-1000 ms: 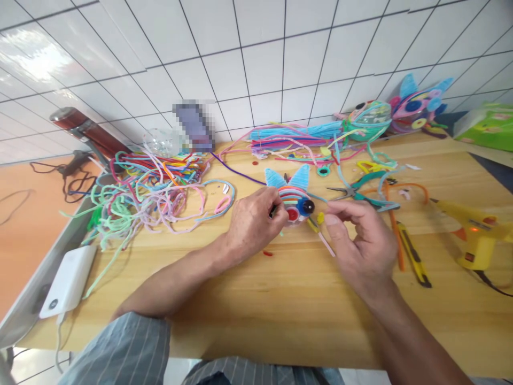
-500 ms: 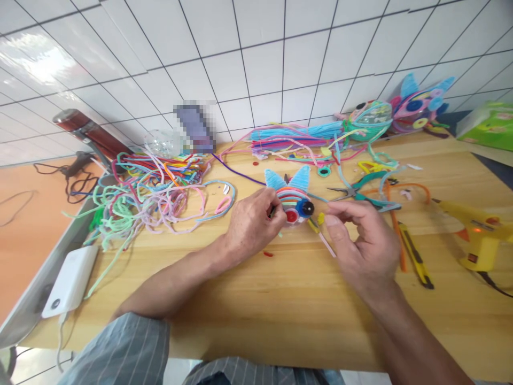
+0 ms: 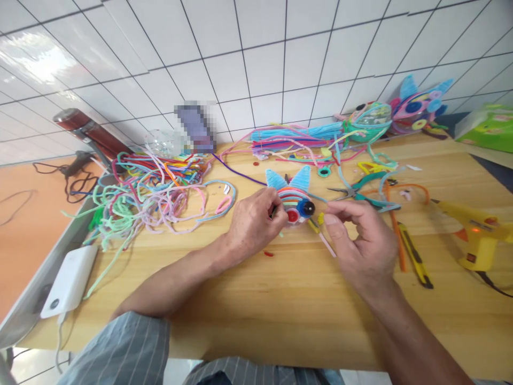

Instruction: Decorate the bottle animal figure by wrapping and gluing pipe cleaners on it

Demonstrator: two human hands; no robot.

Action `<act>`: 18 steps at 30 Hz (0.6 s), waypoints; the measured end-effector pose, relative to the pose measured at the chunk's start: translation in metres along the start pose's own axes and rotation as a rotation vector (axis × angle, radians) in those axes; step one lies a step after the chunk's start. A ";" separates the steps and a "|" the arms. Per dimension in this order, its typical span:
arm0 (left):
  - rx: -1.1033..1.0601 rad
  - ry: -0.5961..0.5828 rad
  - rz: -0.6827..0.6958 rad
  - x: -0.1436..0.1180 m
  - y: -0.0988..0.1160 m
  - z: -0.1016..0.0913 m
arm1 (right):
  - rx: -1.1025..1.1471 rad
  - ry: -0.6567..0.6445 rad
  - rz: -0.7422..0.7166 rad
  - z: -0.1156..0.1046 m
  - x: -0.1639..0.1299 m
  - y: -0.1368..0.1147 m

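Note:
My left hand (image 3: 256,219) is closed at the left side of a small ball-shaped pipe-cleaner figure (image 3: 294,193), covering part of it. The figure has two light-blue pointed ears, curved coloured stripes, a blue-and-black eye (image 3: 306,207) and a red disc ringed in white. Just right of it, my right hand (image 3: 363,240) pinches a small yellow piece (image 3: 321,218) at thumb and fingertip. Below that piece lies a thin yellow-handled tool (image 3: 314,225) with a pale shaft. Pliers with teal handles (image 3: 368,187) rest beyond my right hand.
At left lie a heap of loose pipe cleaners (image 3: 160,203) and a white power bank (image 3: 69,280). A pipe-cleaner bundle (image 3: 296,136) and finished figures (image 3: 420,109) line the tiled wall. A yellow cutter (image 3: 416,256) and a yellow glue gun (image 3: 481,235) lie at right.
Both hands, the figure and the yellow piece stay almost in place. Only a very slight shift of the whole view shows.

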State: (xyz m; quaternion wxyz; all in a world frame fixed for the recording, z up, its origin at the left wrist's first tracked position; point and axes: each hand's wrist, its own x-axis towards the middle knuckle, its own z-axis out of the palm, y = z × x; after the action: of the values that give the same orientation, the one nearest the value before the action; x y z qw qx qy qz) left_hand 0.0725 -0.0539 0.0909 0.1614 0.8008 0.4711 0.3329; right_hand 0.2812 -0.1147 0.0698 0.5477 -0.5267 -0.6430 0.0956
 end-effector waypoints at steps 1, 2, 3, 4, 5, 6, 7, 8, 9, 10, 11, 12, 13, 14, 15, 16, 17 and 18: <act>0.001 -0.002 -0.001 0.000 0.000 0.000 | -0.002 0.000 -0.003 0.000 0.000 0.000; 0.001 -0.003 -0.001 0.000 0.000 0.000 | -0.003 -0.001 -0.006 0.000 0.001 0.000; 0.002 -0.004 0.001 0.000 -0.001 0.000 | -0.004 -0.001 -0.009 0.000 0.001 0.000; 0.001 -0.005 0.005 0.001 -0.001 0.001 | -0.002 -0.002 -0.014 0.000 0.001 0.000; 0.000 -0.002 0.008 0.001 -0.002 0.001 | 0.000 -0.003 -0.020 -0.001 0.001 0.000; -0.003 0.002 0.014 0.001 -0.003 0.002 | 0.001 -0.004 -0.027 -0.001 0.001 0.000; -0.006 0.010 0.021 0.001 -0.004 0.002 | 0.000 -0.004 -0.033 -0.001 0.001 0.000; -0.008 0.020 0.030 0.002 -0.004 0.001 | -0.003 -0.006 -0.037 -0.001 0.001 0.000; -0.011 0.031 0.044 0.002 -0.003 0.001 | -0.007 -0.005 -0.039 -0.001 0.001 0.000; -0.014 0.044 0.064 0.001 -0.002 -0.001 | -0.013 -0.006 -0.038 -0.001 0.000 -0.001; -0.016 0.059 0.092 0.001 0.000 -0.002 | -0.016 -0.007 -0.039 -0.001 0.000 -0.001; -0.019 0.078 0.124 0.000 0.002 -0.004 | -0.016 -0.006 -0.044 -0.001 0.000 -0.002; -0.022 0.097 0.160 -0.001 0.006 -0.005 | -0.013 -0.002 -0.055 -0.001 0.000 -0.003; -0.027 0.115 0.201 -0.003 0.010 -0.007 | -0.007 0.001 -0.068 -0.001 0.000 -0.005; -0.034 0.129 0.244 -0.005 0.014 -0.008 | 0.000 0.003 -0.081 -0.002 0.000 -0.007; -0.043 0.138 0.286 -0.008 0.017 -0.009 | 0.005 0.002 -0.093 -0.002 0.000 -0.009; -0.051 0.143 0.326 -0.010 0.021 -0.009 | 0.006 -0.002 -0.104 -0.003 0.001 -0.013; -0.057 0.144 0.360 -0.013 0.024 -0.010 | 0.001 -0.011 -0.113 -0.005 0.001 -0.017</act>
State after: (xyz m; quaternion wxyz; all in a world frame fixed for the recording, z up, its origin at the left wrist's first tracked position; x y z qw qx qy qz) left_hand 0.0772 -0.0779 0.1068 0.0877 0.8414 0.3210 0.4257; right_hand 0.2754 -0.1233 0.0836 0.5489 -0.4889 -0.6746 0.0679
